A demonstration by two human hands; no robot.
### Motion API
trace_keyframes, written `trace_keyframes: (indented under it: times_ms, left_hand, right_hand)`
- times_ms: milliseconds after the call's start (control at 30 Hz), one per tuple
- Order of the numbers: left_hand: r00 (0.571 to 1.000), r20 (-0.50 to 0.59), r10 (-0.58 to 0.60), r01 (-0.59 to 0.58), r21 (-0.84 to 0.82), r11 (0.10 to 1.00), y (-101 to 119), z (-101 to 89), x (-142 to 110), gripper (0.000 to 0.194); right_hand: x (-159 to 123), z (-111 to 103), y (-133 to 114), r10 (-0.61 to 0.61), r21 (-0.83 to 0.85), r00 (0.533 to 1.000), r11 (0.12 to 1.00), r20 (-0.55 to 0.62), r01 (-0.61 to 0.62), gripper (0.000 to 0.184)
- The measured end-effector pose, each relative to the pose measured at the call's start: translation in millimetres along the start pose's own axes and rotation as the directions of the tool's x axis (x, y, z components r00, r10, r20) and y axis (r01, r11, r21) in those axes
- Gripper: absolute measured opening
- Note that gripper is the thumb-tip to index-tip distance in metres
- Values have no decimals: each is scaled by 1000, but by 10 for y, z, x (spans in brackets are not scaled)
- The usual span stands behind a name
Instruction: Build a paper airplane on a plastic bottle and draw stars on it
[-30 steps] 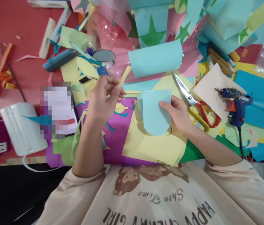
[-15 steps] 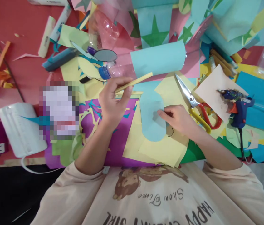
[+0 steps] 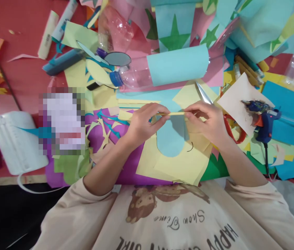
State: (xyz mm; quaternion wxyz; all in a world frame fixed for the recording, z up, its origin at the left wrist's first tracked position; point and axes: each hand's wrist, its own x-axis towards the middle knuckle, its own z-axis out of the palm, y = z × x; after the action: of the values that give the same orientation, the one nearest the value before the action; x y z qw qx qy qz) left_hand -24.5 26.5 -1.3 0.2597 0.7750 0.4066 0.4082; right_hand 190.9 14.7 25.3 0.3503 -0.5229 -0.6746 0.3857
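Note:
A narrow yellow paper strip (image 3: pixel 177 113) stretches between my hands. My left hand (image 3: pixel 147 121) pinches one end of it between thumb and fingers. At the other end, the fingertips of my right hand (image 3: pixel 206 119) are closed on it. Beneath lies a rounded light-blue paper piece (image 3: pixel 170 140) on pale yellow sheets (image 3: pixel 149 159). Beyond my hands a clear plastic bottle (image 3: pixel 136 73) with a blue cap lies on its side, wrapped in light-blue paper (image 3: pixel 178 66). My right hand partly covers the scissors (image 3: pixel 203 93).
A blue glue gun (image 3: pixel 265 119) rests at the right by a pale pink sheet (image 3: pixel 237 92). Paper scraps (image 3: pixel 105 128) lie to the left, near a blurred-out phone-like item (image 3: pixel 63 121) and a white corded device (image 3: pixel 16 142). Glue sticks or markers (image 3: pixel 48 34) lie at the upper left.
My left hand has come down and right with the yellow strip, which now lies level. My right hand has left the light-blue piece, moved up and taken the strip's other end.

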Motion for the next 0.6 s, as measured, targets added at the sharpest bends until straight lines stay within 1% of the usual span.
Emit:
trace_keyframes:
  times_ms: [100,233,300,467,533,600]
  left_hand:
    - [1000,-7,-12,13,23,1000,1,-27,18,4]
    - [995,-13,-96,97,95,991,-9,-142,31,2]
    - [993,-11,-115,115,119,986,-22,-203,13,3]
    - [994,43,-101,92,176,980,-94,-275,-73,7]
    - [997,44,-70,60,200,978,-132,-275,-94,7]
    - [999,43,-32,22,222,975,-168,-271,-102,7]
  right_hand:
    - [16,-3,19,-38,-19,999,999,2,38,3]
    - [28,-39,41,-48,-37,999,998,-23,47,3]
    - [34,-47,54,-79,-71,997,994,-19,77,3]
    - [55,-25,90,-206,-178,979,963,2,203,9]
    - [57,-16,101,-222,-199,975,955,16,221,10]
    - [53,-13,103,-210,-213,977,954,34,212,12]
